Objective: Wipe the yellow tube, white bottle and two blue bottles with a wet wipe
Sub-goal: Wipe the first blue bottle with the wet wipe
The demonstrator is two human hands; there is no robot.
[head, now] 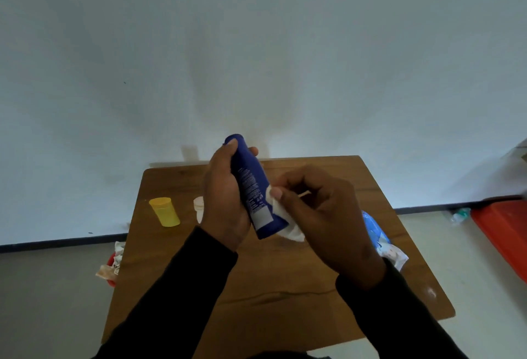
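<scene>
My left hand [225, 201] grips a dark blue bottle [251, 184] above the table, tilted with its cap end up and away from me. My right hand [319, 216] pinches a white wet wipe [285, 221] against the bottle's lower right side. The yellow tube [164, 211] stands on its cap at the table's left. Just right of it a white bottle [199, 207] shows partly behind my left hand. A second blue bottle is not in sight.
The wooden table [256, 287] stands against a white wall. A blue and white wipes packet [380, 240] lies at its right edge behind my right wrist. Crumpled wipes in a red bin [114, 261] sit on the floor at left. A red object [504, 233] lies on the floor at right.
</scene>
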